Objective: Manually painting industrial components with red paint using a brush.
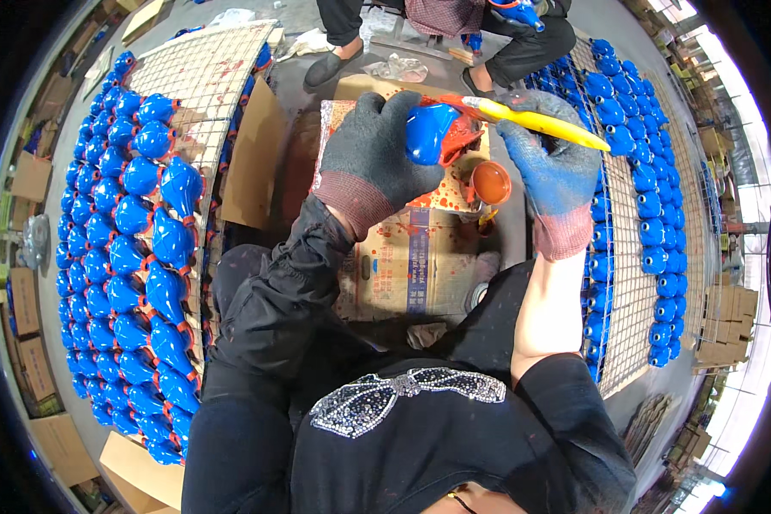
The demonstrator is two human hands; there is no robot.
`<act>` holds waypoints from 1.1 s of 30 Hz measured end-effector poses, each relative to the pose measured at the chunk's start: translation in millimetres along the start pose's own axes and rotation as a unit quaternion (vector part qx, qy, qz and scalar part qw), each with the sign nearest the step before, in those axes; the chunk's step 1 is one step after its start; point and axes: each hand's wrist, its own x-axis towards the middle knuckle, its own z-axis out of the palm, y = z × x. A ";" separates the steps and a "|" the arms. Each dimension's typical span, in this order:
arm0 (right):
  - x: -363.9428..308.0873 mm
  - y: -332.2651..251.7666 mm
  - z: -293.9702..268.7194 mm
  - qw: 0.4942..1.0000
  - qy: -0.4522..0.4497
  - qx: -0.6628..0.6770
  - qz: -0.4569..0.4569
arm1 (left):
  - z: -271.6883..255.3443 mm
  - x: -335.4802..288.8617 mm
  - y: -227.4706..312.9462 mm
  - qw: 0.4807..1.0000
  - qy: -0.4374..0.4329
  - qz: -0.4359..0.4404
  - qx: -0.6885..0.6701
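My left hand (370, 150), in a dark grey glove with a maroon cuff, is closed round a glossy blue casting (428, 134) with a red-painted edge. In my right hand (553, 167), also gloved and stained blue, is a paintbrush (561, 128) with a yellow handle. Its red-coated bristle end reaches over to the red rim of the casting; whether it touches is hard to tell. Just below the brush stands a small cup of orange-red paint (490, 183). Under my hands lies red-spattered cardboard (441, 193).
Many blue castings (116, 248) with red rims cover the wire-mesh rack (197, 73) to my left. More blue castings (651, 206) line another mesh rack (630, 283) to my right. A seated person (522, 56) opposite holds a blue piece. A cardboard panel (255, 154) stands beside the left rack.
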 end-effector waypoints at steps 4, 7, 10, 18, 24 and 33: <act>0.9 0.7 -3.3 0.998 0.007 0.059 -0.009 | -2.4 2.8 -7.4 0.998 -0.004 -0.044 -0.041; 0.7 -1.3 -6.6 0.990 0.034 0.137 0.026 | -4.7 6.2 -12.8 0.934 -0.067 -0.155 -0.316; 5.6 7.2 -10.6 0.980 0.054 0.189 0.015 | -14.6 7.0 -8.2 0.827 -0.099 -0.233 -0.502; 1.0 39.2 15.5 0.772 0.051 0.627 0.089 | -14.7 -10.3 2.5 0.411 -0.095 -0.190 -0.887; -4.6 64.5 40.0 0.699 0.061 0.700 0.137 | 25.1 -28.5 -16.6 0.515 -0.023 -0.218 -0.829; 8.0 52.0 22.4 0.786 0.091 0.599 0.125 | -2.3 -7.4 9.5 0.491 -0.073 -0.260 -0.828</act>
